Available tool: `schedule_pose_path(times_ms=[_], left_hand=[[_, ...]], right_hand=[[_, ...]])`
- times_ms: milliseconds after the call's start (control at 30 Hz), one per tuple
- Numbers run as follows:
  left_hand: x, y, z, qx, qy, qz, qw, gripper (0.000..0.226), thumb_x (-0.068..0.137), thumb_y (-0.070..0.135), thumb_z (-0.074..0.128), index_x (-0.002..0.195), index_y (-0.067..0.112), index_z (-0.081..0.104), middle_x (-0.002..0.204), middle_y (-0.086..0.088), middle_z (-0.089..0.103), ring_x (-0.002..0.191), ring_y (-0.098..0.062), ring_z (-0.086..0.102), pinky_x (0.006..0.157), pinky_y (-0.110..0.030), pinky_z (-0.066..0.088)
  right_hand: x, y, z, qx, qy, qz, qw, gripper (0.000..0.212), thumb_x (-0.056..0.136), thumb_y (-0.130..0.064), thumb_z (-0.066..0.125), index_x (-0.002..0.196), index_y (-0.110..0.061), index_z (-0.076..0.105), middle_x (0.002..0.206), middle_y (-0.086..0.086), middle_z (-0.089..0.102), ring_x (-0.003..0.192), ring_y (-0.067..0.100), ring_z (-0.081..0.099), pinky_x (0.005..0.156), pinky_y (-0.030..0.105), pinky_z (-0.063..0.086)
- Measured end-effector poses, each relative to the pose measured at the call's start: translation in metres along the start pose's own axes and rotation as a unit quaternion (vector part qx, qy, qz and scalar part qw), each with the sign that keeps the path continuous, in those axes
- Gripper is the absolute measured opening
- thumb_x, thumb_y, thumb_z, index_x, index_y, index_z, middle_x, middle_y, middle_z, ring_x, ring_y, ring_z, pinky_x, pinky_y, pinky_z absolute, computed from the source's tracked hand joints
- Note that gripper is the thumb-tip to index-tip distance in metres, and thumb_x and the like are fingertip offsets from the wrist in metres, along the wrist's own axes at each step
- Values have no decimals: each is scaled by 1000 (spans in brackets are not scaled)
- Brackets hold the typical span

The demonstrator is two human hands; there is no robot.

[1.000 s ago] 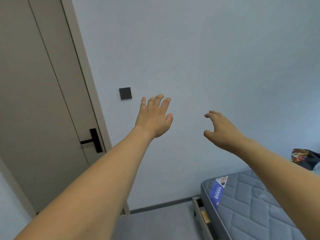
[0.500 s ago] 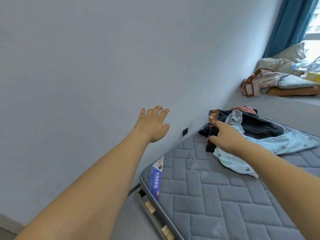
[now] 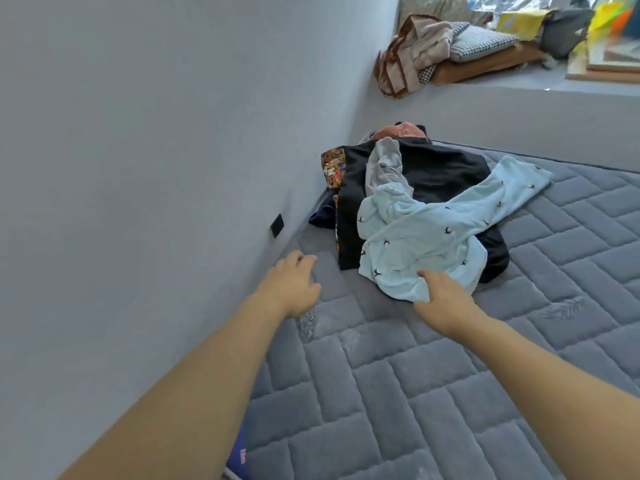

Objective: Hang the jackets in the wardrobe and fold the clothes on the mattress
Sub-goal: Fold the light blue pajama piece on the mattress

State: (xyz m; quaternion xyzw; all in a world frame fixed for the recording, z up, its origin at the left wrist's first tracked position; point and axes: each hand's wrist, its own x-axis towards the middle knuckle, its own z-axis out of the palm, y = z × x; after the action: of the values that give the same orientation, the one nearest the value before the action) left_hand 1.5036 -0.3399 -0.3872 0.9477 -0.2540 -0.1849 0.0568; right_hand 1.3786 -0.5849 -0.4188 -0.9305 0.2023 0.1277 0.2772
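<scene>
Now both arms reach out over the mattress (image 3: pixel 433 393): the right hand (image 3: pixel 441 297) closes its fingers on the near hem of the pale blue garment (image 3: pixel 426 233), likely to lift it off the black jacket (image 3: pixel 436 168) beneath; the left hand (image 3: pixel 294 284) hovers empty, fingers loosely curled, beside the wall (image 3: pixel 156 150).
</scene>
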Motion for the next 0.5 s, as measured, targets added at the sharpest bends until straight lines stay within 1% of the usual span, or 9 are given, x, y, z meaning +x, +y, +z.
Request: schedule_pose_path(times_ms=[67,167,200,267,333,400,433,467,500], left_hand=[[59,-3,55,-27,-48,12,998,62,98,33,45,154,19,21,158,-6,16,142,-30,24,114,-41,29],[138,6,135,-46,-97,37,994,65,98,31,45,155,22,15,160,-2,8,144,-27,15,113,-44,30],[163,12,161,-43,-102,50,993,68,97,30,46,155,23,13,161,-1,4,146,-27,10,115,-46,28],[214,26,207,-33,-105,81,991,75,94,29,49,156,28,7,163,0,-4,149,-24,-4,117,-54,21],[261,37,247,-46,-111,91,989,80,92,31,52,154,38,2,162,7,-11,148,-21,-13,115,-65,16],[300,43,287,-55,-111,85,989,81,91,41,55,149,49,0,160,13,-17,147,-19,-20,110,-74,10],[314,45,308,-48,-106,75,990,80,89,51,53,147,54,-3,158,16,-22,146,-19,-24,107,-78,3],[324,48,329,-27,-83,64,994,80,86,62,49,144,58,-6,155,17,-26,145,-19,-28,103,-80,-7],[328,49,348,4,-35,56,998,79,83,70,42,144,58,-7,156,15,-26,145,-22,-29,100,-80,-13]], right_hand=[[49,32,28,-22,22,22,999,64,92,-23,52,151,-11,28,153,6,32,138,26,35,110,36,31],[120,85,69,-74,51,45,995,65,89,-27,55,148,-13,31,150,7,33,134,28,37,109,40,33],[143,104,82,-92,55,58,992,67,89,-29,55,149,-16,28,154,8,27,138,29,32,113,42,28],[189,144,110,-121,62,81,987,75,89,-37,55,153,-24,18,161,8,8,147,29,15,119,48,13],[229,184,141,-150,53,89,983,81,89,-50,53,154,-31,9,163,4,-4,150,26,0,119,54,-1],[258,218,172,-154,40,98,982,81,86,-63,48,152,-36,11,163,1,-3,150,22,-6,118,55,-8],[266,232,187,-152,54,93,982,79,84,-67,45,151,-37,16,163,0,0,150,21,-6,118,55,-9],[271,244,204,-153,93,75,981,76,83,-68,43,148,-36,22,162,2,6,150,22,-3,118,54,-10],[274,253,221,-154,142,52,976,73,82,-66,42,145,-32,30,161,4,13,150,25,2,118,54,-9]])
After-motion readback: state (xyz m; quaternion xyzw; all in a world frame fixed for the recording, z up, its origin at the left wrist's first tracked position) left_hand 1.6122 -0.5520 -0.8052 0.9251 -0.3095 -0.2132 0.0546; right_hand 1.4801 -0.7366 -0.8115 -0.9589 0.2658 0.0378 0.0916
